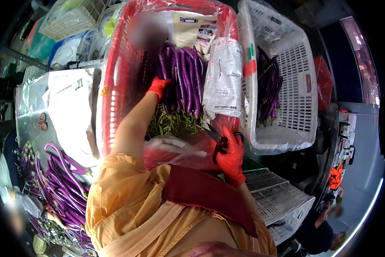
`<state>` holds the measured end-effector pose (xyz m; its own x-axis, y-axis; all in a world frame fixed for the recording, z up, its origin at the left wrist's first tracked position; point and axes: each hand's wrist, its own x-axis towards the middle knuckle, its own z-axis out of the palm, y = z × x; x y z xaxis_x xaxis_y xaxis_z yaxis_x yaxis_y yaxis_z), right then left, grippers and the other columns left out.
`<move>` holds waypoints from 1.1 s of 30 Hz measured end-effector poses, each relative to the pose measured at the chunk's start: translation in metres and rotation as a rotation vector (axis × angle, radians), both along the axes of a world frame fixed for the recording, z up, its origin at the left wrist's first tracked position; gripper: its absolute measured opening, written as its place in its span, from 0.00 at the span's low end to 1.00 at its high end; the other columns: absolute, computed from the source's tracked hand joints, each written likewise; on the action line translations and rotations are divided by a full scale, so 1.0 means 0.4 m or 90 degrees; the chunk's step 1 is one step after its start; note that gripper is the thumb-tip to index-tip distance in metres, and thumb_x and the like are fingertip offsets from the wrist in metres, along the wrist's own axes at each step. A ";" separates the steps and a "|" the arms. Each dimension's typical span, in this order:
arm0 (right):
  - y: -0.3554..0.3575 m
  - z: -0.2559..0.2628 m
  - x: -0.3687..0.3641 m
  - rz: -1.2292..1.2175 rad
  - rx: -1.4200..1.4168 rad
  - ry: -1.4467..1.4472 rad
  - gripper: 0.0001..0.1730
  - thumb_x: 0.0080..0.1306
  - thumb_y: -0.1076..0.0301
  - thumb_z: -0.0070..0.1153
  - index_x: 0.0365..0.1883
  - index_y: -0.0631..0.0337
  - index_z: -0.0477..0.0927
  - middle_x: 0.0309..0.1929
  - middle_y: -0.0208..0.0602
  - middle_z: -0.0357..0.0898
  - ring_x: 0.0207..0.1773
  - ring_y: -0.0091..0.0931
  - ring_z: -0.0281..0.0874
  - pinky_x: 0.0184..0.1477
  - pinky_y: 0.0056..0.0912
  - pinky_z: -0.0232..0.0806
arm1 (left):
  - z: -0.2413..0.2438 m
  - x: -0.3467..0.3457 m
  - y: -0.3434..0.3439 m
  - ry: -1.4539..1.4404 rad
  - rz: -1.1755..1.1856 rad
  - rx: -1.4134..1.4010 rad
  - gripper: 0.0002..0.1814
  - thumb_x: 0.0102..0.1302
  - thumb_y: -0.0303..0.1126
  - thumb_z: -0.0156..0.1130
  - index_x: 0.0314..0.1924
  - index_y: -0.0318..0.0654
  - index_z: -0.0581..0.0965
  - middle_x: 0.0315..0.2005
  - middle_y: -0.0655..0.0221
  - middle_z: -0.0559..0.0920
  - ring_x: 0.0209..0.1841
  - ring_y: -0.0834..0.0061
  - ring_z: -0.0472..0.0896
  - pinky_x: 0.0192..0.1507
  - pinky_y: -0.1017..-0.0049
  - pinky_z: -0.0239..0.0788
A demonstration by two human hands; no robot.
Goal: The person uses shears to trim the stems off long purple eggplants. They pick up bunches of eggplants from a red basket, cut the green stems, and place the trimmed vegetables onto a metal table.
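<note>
My left hand (pixel 159 86), in a red glove, grips long purple eggplants (pixel 187 80) in the red plastic crate (pixel 113 80). Its fingers are partly hidden among them. The eggplants lie side by side, their green stem ends toward me. My right hand (pixel 230 157), also red-gloved, holds black-handled scissors (pixel 222 141) over the crate's near right side. The scissor blades are apart and point toward the cut green stems (pixel 170 123). Clear plastic film lines the crate, and printed paper (pixel 223 77) hangs over its right wall.
At right stands a white crate (pixel 284 131) with more eggplants (pixel 269 83). White paper (pixel 72 112) and red-handled scissors (pixel 42 122) lie on the left table. Below them is an eggplant pile (pixel 64 186), a person's hand (pixel 56 217) beside it. White crates (pixel 276 200) stand at lower right.
</note>
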<state>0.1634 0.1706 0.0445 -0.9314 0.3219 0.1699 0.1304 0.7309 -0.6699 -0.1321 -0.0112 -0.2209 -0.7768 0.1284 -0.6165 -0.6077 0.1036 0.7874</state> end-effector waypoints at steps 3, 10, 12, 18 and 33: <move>0.003 0.002 -0.002 0.013 0.013 0.003 0.38 0.51 0.71 0.71 0.63 0.51 0.76 0.32 0.38 0.75 0.34 0.37 0.73 0.37 0.41 0.66 | -0.166 0.002 0.063 0.262 -0.123 -0.363 0.47 0.44 0.34 0.78 0.65 0.32 0.67 0.53 0.53 0.80 0.56 0.60 0.80 0.57 0.64 0.73; 0.003 -0.004 0.004 0.002 0.001 -0.016 0.37 0.52 0.71 0.70 0.63 0.52 0.76 0.36 0.40 0.76 0.36 0.39 0.73 0.39 0.43 0.65 | -0.202 -0.046 0.053 -0.054 -0.147 -0.178 0.44 0.38 0.40 0.82 0.57 0.32 0.74 0.50 0.52 0.82 0.54 0.57 0.81 0.56 0.63 0.72; -0.001 0.000 -0.002 0.003 -0.002 -0.003 0.37 0.52 0.72 0.70 0.63 0.51 0.76 0.36 0.40 0.75 0.36 0.39 0.73 0.39 0.43 0.66 | -0.209 -0.019 0.055 0.040 -0.146 -0.154 0.44 0.38 0.40 0.82 0.57 0.32 0.74 0.50 0.51 0.82 0.54 0.57 0.81 0.56 0.63 0.72; -0.004 0.008 0.001 -0.024 -0.051 -0.069 0.37 0.52 0.71 0.70 0.63 0.49 0.76 0.37 0.40 0.75 0.38 0.40 0.75 0.40 0.43 0.67 | -0.294 -0.012 0.051 -0.120 -0.145 -0.059 0.46 0.38 0.38 0.81 0.60 0.33 0.72 0.51 0.51 0.82 0.53 0.57 0.82 0.54 0.62 0.75; -0.006 0.005 0.001 -0.043 -0.052 -0.023 0.34 0.53 0.70 0.69 0.61 0.49 0.77 0.35 0.42 0.74 0.38 0.40 0.74 0.40 0.44 0.66 | 0.001 0.091 0.009 -0.099 0.026 0.070 0.26 0.58 0.48 0.65 0.54 0.44 0.78 0.52 0.61 0.81 0.57 0.57 0.76 0.55 0.53 0.70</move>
